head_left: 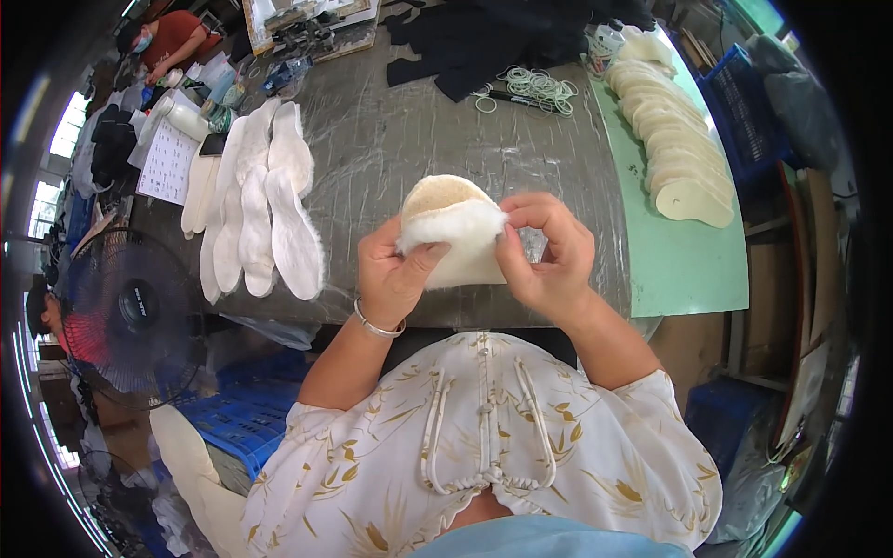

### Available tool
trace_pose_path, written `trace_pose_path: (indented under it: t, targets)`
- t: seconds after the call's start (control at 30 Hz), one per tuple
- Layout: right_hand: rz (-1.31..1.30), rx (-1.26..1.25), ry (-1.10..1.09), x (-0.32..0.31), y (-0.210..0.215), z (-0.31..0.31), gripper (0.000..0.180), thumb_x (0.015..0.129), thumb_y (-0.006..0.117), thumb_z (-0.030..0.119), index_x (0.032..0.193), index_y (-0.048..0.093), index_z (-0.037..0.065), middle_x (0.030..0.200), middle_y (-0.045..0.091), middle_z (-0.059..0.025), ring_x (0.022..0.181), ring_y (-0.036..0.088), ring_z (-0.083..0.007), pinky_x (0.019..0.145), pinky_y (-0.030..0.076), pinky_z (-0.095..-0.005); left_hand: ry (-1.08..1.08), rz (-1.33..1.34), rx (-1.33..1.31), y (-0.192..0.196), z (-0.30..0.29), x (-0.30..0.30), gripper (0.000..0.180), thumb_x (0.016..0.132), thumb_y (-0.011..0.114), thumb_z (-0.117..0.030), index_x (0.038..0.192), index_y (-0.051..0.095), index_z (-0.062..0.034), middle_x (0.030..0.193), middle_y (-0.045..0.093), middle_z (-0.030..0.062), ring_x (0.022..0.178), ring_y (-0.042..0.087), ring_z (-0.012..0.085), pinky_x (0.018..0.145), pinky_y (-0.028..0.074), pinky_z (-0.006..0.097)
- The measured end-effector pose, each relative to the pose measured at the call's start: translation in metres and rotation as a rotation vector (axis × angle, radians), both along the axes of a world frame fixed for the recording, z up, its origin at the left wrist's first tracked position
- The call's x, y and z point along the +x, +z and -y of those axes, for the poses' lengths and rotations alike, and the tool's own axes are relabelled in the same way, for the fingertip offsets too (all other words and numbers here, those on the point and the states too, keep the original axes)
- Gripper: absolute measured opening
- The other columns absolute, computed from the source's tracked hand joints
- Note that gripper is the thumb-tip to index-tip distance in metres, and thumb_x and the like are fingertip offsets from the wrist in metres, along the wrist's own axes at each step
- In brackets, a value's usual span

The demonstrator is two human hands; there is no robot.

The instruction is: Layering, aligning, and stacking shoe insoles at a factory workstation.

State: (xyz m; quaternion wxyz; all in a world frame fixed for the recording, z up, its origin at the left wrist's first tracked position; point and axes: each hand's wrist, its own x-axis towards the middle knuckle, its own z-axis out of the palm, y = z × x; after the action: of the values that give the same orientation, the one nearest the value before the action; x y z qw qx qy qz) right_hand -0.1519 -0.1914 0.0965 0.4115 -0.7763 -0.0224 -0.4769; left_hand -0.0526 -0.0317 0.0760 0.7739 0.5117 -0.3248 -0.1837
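Note:
Both hands hold one cream insole (pixel 445 200) with a white fleece lining (pixel 456 229), raised above the near edge of the grey table (pixel 400 139). My left hand (pixel 391 274) grips its left side, thumb pressed on the fleece. My right hand (pixel 549 251) pinches the fleece edge on the right with fingertips. A silver bracelet (pixel 377 325) circles my left wrist.
Several white fleece insoles (pixel 265 200) lie spread at the table's left. A row of cream insoles (pixel 674 139) lies on a green board (pixel 688 260) at right. Rubber bands (pixel 535 88) and black fabric (pixel 502 37) sit at the back. A black fan (pixel 135 312) stands at left; other people work at left.

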Motion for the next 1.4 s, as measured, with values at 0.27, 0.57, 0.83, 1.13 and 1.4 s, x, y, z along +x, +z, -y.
trace_pose_path:
  t: [0.27,0.57,0.83,1.13,1.4]
  targets:
    - [-0.184,0.134,0.104,-0.012,0.005,0.001,0.008,0.083,0.067,0.001,0.09,0.063,0.001,0.09,0.069,-0.0117,0.078,0.068,-0.0193,0.071,0.054,-0.0287,0.058,0.076,-0.007,0.003,-0.001,-0.003,0.03,0.087,0.073,-0.013,0.112,0.067,0.0037,0.098,0.07,0.0048,0.086,0.063,0.009,0.077,0.051,0.024]
    - [-0.212,-0.086,0.292,-0.006,0.064,0.024,0.017,0.077,0.074,0.003,0.094,0.071,0.006,0.099,0.063,-0.0073,0.087,0.06,-0.0214,0.074,0.049,-0.031,0.064,0.355,0.102,0.018,0.002,0.008,0.032,0.085,0.075,-0.017,0.108,0.068,0.0038,0.091,0.072,0.0072,0.079,0.066,0.01,0.07,0.052,0.024]
    - [-0.106,-0.359,0.187,-0.006,0.065,0.023,0.017,0.076,0.071,0.0,0.089,0.061,0.003,0.108,0.063,-0.0124,0.088,0.062,-0.028,0.073,0.052,-0.0354,0.052,0.428,0.157,0.022,0.004,0.007,0.049,0.085,0.075,-0.019,0.126,0.059,0.0024,0.108,0.07,0.0109,0.095,0.067,0.0149,0.084,0.052,0.027]
    - [-0.228,-0.282,0.239,-0.006,0.064,0.025,0.017,0.077,0.074,0.004,0.093,0.067,0.005,0.107,0.063,-0.0099,0.087,0.062,-0.0261,0.073,0.052,-0.0345,0.071,0.565,0.109,0.02,0.006,0.01,0.054,0.084,0.075,-0.013,0.132,0.054,0.0014,0.109,0.07,0.0139,0.095,0.069,0.017,0.082,0.054,0.028]
    - [0.039,-0.49,0.111,0.003,0.05,0.021,0.023,0.07,0.066,-0.001,0.092,0.059,0.002,0.112,0.062,-0.0136,0.093,0.063,-0.029,0.075,0.05,-0.0375,0.057,0.697,0.097,0.03,0.007,0.013,0.054,0.082,0.071,0.0,0.132,0.052,-0.0009,0.131,0.059,0.0155,0.108,0.065,0.0225,0.089,0.052,0.029]
